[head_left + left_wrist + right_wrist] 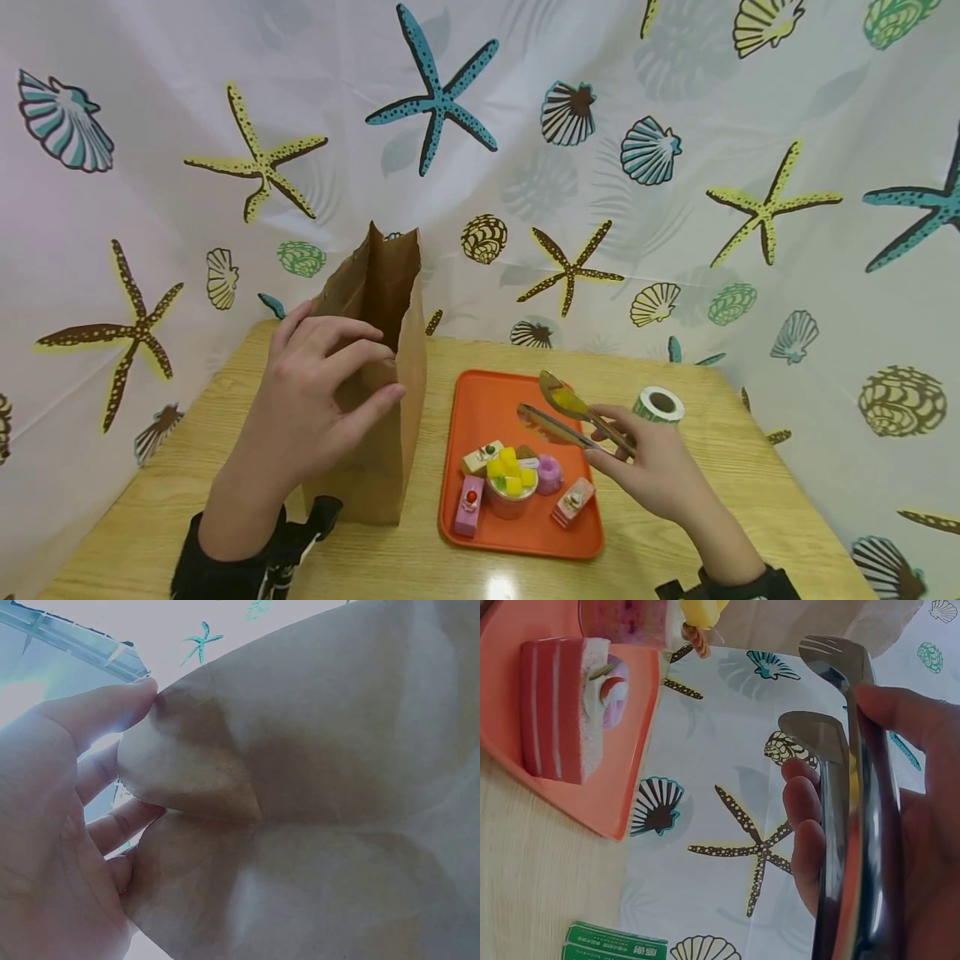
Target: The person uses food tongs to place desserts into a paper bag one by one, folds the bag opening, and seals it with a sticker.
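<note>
My left hand (322, 379) is at the open mouth of a tall brown paper bag (408, 400). In the left wrist view, its thumb and curled fingers hold the near edge of the bag (337, 765), at a creased side fold. Metal serving tongs (558, 427) are gripped by my right hand (648, 458), over the right side of an orange tray (495, 392). The tongs' two ends stand apart with nothing between them. Below them on the tray are a dessert cup with yellow cubes (512, 487), a pink ring cake (550, 475) and a layered cake slice (573, 502).
A pink cake with a red cherry (469, 507) and a cream-coloured cake (482, 457) lie at the tray's left. Behind the right hand stands a roll of green-and-white stickers (660, 405). A patterned curtain (480, 183) encloses the wooden table (645, 533).
</note>
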`<state>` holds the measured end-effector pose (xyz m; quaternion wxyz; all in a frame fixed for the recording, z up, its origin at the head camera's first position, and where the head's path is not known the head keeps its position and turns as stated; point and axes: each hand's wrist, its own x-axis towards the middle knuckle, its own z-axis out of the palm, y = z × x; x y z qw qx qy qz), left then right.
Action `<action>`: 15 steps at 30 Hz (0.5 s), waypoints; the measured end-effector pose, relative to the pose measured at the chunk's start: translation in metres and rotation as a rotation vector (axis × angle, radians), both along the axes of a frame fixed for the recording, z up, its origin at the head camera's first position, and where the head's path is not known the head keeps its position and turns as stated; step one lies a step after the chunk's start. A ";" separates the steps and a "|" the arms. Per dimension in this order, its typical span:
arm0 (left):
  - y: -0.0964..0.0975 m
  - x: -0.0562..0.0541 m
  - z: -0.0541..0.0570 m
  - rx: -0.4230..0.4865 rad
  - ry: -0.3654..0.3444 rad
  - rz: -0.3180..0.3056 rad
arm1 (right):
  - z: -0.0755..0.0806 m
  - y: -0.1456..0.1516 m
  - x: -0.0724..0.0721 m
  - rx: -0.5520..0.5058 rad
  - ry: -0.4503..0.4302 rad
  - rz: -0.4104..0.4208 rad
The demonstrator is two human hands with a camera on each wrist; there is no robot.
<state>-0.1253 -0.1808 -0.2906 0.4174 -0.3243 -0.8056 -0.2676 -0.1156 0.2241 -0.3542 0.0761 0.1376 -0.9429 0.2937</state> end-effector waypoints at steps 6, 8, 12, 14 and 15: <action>0.001 0.000 0.001 0.000 0.003 0.002 | -0.003 0.005 0.000 0.021 -0.034 0.004; 0.001 0.000 0.001 -0.001 0.005 0.003 | -0.004 0.007 0.000 0.020 -0.053 0.006; 0.001 -0.001 0.001 -0.004 0.005 0.007 | -0.007 0.014 0.000 0.011 -0.096 0.010; 0.002 -0.001 0.001 -0.005 0.002 0.010 | -0.010 0.017 -0.001 0.009 -0.122 0.009; 0.002 -0.001 0.001 -0.006 0.000 0.011 | -0.011 0.018 -0.001 0.010 -0.134 0.008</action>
